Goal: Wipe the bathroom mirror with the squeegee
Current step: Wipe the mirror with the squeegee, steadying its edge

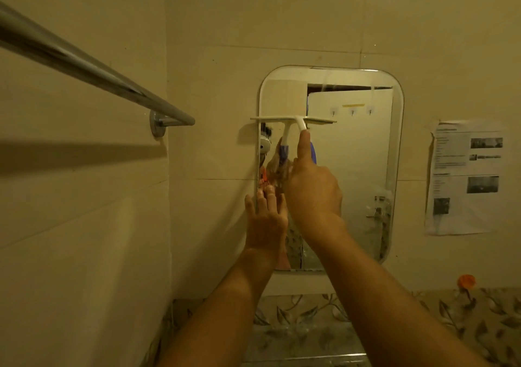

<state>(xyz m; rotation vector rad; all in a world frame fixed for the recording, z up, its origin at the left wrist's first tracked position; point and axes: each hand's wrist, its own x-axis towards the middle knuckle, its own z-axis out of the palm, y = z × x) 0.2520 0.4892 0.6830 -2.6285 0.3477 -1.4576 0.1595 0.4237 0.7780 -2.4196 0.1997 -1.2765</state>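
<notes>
Against rounded glass mirror [366, 155], white T-shaped squeegee [293, 120] in right hand [313, 189].

The mirror [352, 169] is glossy glass, streaked along its lower right edge. The squeegee [293, 120] looks like smooth white plastic. The towel rail [93, 68] is polished metal. Wall tiles [253, 22] have a smooth, faint sheen. The taped sheet [465, 177] is matt, wrinkled paper.

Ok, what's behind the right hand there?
The squeegee handle runs up from the right hand to its blade across the mirror. The handle's lower end and the glass behind the hand are covered.
</notes>
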